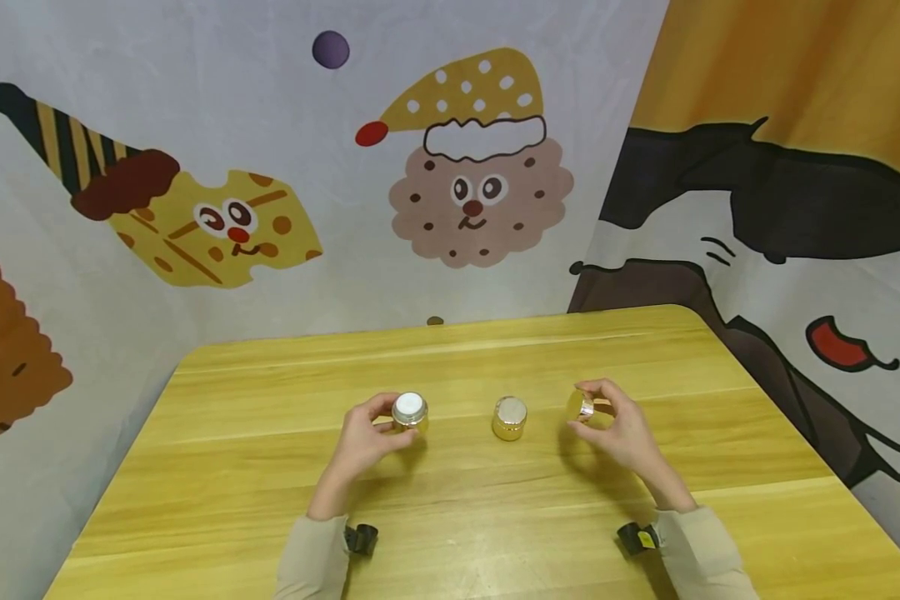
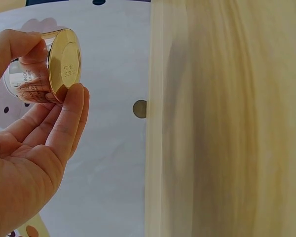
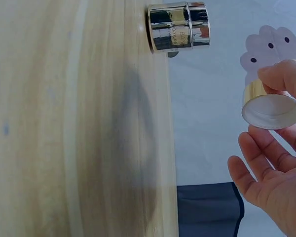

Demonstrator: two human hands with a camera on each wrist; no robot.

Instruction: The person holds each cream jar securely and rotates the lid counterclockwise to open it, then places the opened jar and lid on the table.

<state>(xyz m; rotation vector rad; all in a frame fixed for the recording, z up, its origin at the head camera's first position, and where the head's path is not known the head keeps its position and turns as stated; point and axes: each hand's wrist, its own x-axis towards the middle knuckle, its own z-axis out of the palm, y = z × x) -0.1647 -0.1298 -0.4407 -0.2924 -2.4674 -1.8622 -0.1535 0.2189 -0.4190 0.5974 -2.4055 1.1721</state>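
Observation:
My left hand (image 1: 363, 433) grips a gold cosmetic jar (image 1: 409, 412) with its lid off and a white top showing. The left wrist view shows the stamped gold base of this jar (image 2: 64, 61) between thumb and fingers, lifted above the table. On the right, my right hand (image 1: 618, 423) pinches a gold jar lid (image 1: 581, 405) by its sides. Its pale hollow inside shows in the right wrist view, where the lid (image 3: 272, 111) is tipped toward the camera. A second gold jar (image 1: 509, 418), with its lid on, stands upright on the table between the two hands.
The wooden table (image 1: 450, 508) has a rounded back edge against a cloth backdrop (image 1: 360, 217) printed with cartoon food faces. A dark wrist camera (image 1: 362, 540) sits at the left sleeve and another (image 1: 636, 538) at the right sleeve.

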